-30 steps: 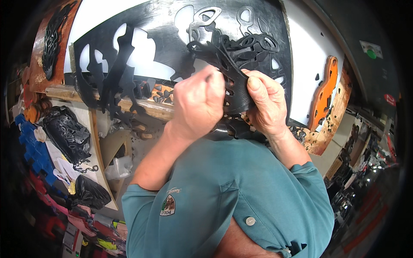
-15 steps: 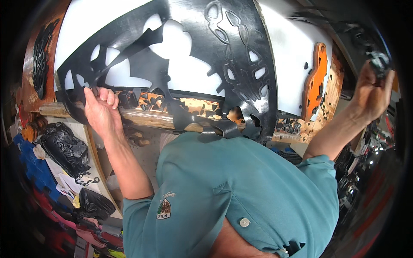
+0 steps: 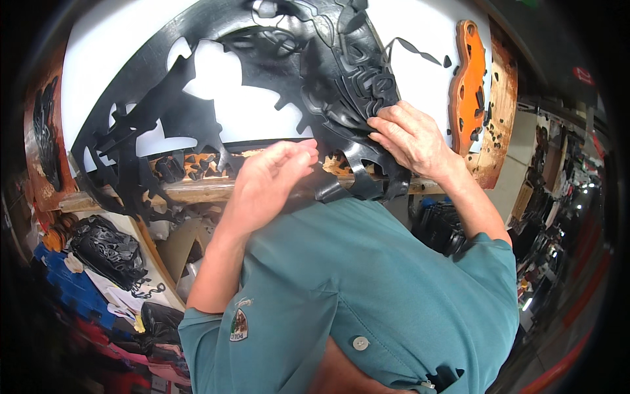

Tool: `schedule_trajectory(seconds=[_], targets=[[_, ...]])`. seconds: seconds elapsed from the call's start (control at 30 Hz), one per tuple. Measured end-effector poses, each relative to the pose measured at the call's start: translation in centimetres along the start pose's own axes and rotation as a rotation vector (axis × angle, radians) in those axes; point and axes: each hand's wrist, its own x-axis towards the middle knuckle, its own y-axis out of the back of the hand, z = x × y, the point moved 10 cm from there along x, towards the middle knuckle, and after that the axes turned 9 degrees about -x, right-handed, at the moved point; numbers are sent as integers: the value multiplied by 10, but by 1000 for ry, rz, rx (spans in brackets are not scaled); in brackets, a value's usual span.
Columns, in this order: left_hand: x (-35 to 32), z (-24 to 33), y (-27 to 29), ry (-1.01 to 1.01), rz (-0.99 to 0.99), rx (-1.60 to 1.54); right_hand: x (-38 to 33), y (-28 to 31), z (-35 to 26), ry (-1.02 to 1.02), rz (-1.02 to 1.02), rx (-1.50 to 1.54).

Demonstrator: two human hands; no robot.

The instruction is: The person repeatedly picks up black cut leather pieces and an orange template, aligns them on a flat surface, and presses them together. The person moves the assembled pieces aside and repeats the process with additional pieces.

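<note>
A big black leather-like sheet (image 3: 151,49) full of cut-out openings lies across a white board and hangs over its near edge. My right hand (image 3: 413,141) is at the right part of the sheet, its fingers closed on the near side of a heap of thin black cut pieces (image 3: 367,85). My left hand (image 3: 272,180) is over the near edge of the sheet, left of the right hand. Its fingers are bent and pressed together; whatever may be in them is hidden. Drooping black strips (image 3: 125,141) hang at the sheet's left end.
On the white board (image 3: 420,26), to the right, lies an orange slotted cutting die (image 3: 467,85). Small black scraps (image 3: 187,167) lie along the wooden edge (image 3: 190,192). A bag of black pieces (image 3: 108,249) stands lower left. Packed shelves are at the right.
My right hand has come in from the far right to the sheet, where a heap of black pieces now lies. My left hand has left the sheet's left end and moved right.
</note>
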Motion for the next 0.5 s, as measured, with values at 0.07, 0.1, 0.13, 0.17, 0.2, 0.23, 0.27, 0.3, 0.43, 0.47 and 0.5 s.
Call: schedule_trajectory(seconds=[0.07, 0.1, 0.13, 0.17, 0.2, 0.23, 0.27, 0.3, 0.43, 0.47, 0.5], targets=[[4, -1, -1, 19, -6, 9, -10, -8, 3, -30, -36, 9], [4, -2, 1, 27, 1, 20, -15, -10, 4, -36, -43, 24], [3, -2, 2, 35, 8, 29, -19, -14, 6, -48, -79, 34], [3, -3, 4, 27, 31, 52, -23, -18, 6, -53, -143, 31], [3, -1, 5, 11, 49, 85, -25, -16, 7, -49, -154, 41], [2, 1, 6, -3, 66, 116, -27, -15, 8, -49, -184, 46], [1, 3, 6, -17, 80, 148, -29, -17, 9, -56, -228, 55], [-2, 4, 1, -21, 54, 172, -29, -17, 9, -56, -226, 64], [-3, 1, -17, 63, -40, 282, -29, -22, 13, -56, -246, 92], [1, -2, -19, 115, -55, 307, -29, -25, 14, -52, -257, 88], [10, -1, -26, 113, -122, 308, -29, -25, 15, -43, -252, 79]])
